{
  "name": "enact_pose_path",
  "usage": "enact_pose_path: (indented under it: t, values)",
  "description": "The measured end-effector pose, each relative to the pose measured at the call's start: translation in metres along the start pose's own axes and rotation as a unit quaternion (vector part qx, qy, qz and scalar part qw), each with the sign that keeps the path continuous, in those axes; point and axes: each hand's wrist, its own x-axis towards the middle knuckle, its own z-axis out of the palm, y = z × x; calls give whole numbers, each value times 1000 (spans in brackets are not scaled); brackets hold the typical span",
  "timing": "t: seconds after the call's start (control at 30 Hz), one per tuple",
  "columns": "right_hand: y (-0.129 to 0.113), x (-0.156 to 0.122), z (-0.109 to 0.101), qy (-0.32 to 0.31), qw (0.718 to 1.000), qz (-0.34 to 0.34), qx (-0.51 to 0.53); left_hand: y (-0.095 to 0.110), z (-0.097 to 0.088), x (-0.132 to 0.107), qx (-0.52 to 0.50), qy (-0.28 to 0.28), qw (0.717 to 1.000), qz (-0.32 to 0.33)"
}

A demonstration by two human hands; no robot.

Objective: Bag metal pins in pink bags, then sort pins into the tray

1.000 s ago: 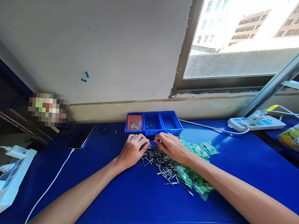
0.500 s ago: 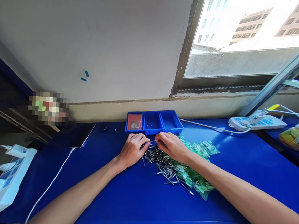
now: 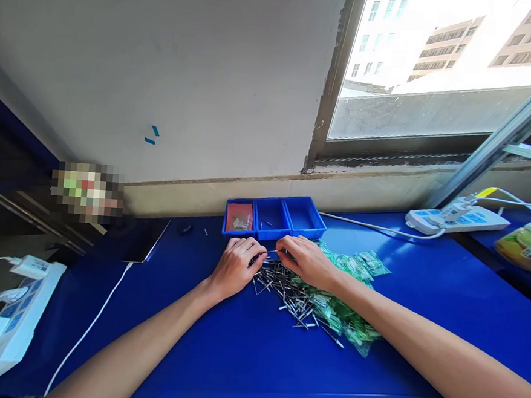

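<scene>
Two hands in close over one thin pin point(image 3: 271, 251), which spans the small gap between the fingertips just above the top of the loose rivet pile point(image 3: 293, 295). Left hand point(image 3: 237, 267): fingers curled, thumb and forefinger pinched at the pin's left end. Right hand point(image 3: 306, 261): same curl, pinched at the right end; its wrist lies over the green plastic packets point(image 3: 372, 264). Tight at the back: three joined blue trays point(image 3: 307, 219) stand just beyond the knuckles, near the wall's tiled base point(image 3: 192, 201). Left tray has a red packet point(image 3: 239, 217), middle one a few small pieces. Packets crowd the pile's right side and partly overlap it; a few stray rivets poke toward the front.

Most room is on the near side: bare blue worktop point(image 3: 245, 355) from pile to front edge, between the forearms. More open surface left of the left hand, up to the phone point(image 3: 146, 242) and its white cable point(image 3: 90, 327). Right of the packets also open, bounded at the back by the white power strip point(image 3: 468, 222) and its cord.
</scene>
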Motion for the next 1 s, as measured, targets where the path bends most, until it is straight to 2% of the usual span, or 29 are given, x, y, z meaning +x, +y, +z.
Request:
enact_pose_path:
  t: [1.0]
  values:
    - [2, 0, 3, 6, 1000, -5, -21, 0, 0, 0, 5, -2, 1000, -3]
